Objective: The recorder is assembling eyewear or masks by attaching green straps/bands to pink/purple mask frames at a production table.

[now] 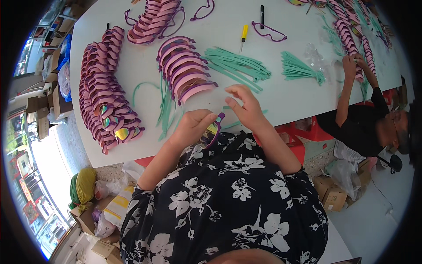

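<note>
My left hand [194, 126] is closed on a pair of purple swim goggles [214, 133] with a yellowish mirrored lens, held at the table's near edge. Its fingers hide part of the frame. To the right, my right hand [246, 108] is raised with thumb and forefinger apart, and I see nothing between them. A teal strap [227, 107] lies partly behind that hand. Just beyond my hands runs a row of nested pink-and-purple goggles [187, 70]. Loose teal straps [165, 110] hang beside the row, and a larger bundle of teal straps [237, 64] lies to its right.
Long stacks of goggles [99, 83] line the left of the white table [290, 35]. A yellow screwdriver [244, 33], a black marker [262, 16] and a purple frame [269, 33] lie at the back. Another person's hands [354, 64] work at the right, near a tied strap bundle [301, 68].
</note>
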`<action>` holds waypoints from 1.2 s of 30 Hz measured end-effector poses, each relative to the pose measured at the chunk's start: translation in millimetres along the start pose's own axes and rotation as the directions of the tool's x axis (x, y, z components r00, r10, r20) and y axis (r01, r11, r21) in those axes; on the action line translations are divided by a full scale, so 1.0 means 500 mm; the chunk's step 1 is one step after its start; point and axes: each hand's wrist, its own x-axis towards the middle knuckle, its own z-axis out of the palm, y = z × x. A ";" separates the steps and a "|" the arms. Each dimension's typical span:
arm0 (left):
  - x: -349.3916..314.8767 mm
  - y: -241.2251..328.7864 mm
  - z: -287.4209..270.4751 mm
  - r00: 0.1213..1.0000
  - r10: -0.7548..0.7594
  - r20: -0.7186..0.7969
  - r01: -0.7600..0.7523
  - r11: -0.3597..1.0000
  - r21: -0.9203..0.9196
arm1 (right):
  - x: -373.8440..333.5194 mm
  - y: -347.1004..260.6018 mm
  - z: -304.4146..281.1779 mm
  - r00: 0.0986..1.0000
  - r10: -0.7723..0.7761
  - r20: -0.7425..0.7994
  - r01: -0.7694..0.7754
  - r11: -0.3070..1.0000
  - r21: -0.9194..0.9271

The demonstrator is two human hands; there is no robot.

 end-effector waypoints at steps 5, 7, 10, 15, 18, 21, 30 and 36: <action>0.006 0.018 -0.003 0.981 -0.165 0.104 0.169 0.985 -0.038 | -0.010 -0.044 0.025 0.816 0.397 0.420 -0.533 0.798 0.282; 0.008 0.018 0.000 0.980 -0.161 0.114 0.166 0.985 -0.036 | 0.000 -0.021 0.036 0.868 0.341 0.361 -0.438 0.869 0.230; 0.006 0.001 0.000 0.987 -0.118 0.110 0.121 0.992 -0.027 | 0.020 0.014 0.039 0.945 0.218 0.242 -0.239 0.969 0.058; -0.007 -0.005 -0.033 0.991 -0.105 0.084 0.113 0.988 -0.100 | 0.043 0.033 0.041 0.964 0.130 0.231 -0.103 0.987 -0.126; 0.007 0.007 -0.069 0.989 -0.124 0.083 0.125 0.992 -0.011 | 0.053 -0.026 0.031 0.936 0.023 0.352 -0.052 0.996 0.072; 0.032 0.027 -0.114 0.894 -0.386 0.225 0.378 0.922 0.080 | 0.038 -0.034 0.019 0.865 -0.112 0.490 0.077 0.993 0.091; 0.021 -0.164 -0.035 0.994 -0.106 -0.012 0.104 0.934 0.342 | -0.120 0.112 0.045 0.830 0.078 0.552 0.132 0.934 -0.331; -0.029 -0.207 -0.016 0.973 0.228 -0.032 -0.178 0.832 0.526 | -0.094 0.117 0.036 0.889 -0.041 0.456 0.202 0.929 -0.310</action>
